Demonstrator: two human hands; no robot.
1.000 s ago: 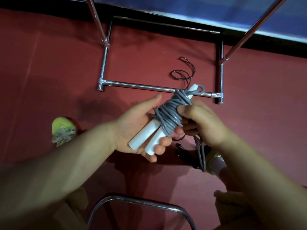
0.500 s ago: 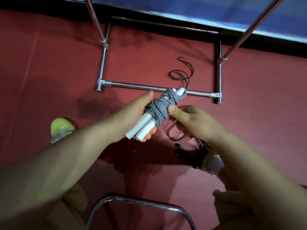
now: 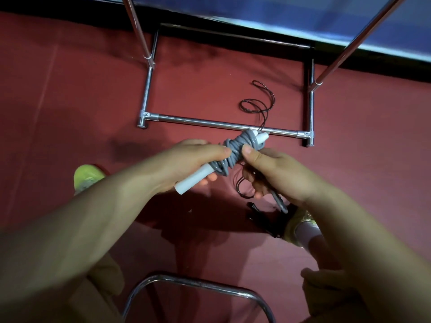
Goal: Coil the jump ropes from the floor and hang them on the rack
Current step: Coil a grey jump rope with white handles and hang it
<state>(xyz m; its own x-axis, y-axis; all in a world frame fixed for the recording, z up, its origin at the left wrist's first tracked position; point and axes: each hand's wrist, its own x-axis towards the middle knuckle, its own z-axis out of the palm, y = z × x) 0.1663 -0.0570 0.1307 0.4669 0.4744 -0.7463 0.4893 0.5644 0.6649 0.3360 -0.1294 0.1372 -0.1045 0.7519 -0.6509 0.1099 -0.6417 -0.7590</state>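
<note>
Red floor [image 3: 70,101] fills nearly the whole view, running up to a dark skirting and a blue wall [image 3: 279,10] along the top edge. On it stands the chrome rack [image 3: 210,123], seen from above: a base bar crosses the middle, side bars run back toward the wall, and two uprights rise out of the frame at the top left and top right. A curved chrome tube [image 3: 193,284] arcs across the bottom of the view, near the person's knees. Yellow-green shoes show on either side, one [image 3: 86,177] at the left and one [image 3: 300,223] partly hidden under the right forearm.

Both forearms reach in from the lower corners and meet just in front of the rack's base bar. The left hand [image 3: 186,164] is wrapped around the white handles of the grey jump rope [image 3: 235,151], whose cord is wound thickly round them; the handle ends stick out below and above the coil. The right hand [image 3: 275,173] pinches the coil with its thumb on top, its fingers curled round a grey strand that trails down beneath it. A thin dark jump rope [image 3: 256,106] lies looped on the floor inside the rack's base, and its cord continues under the hands toward black handles [image 3: 263,217] on the floor.
</note>
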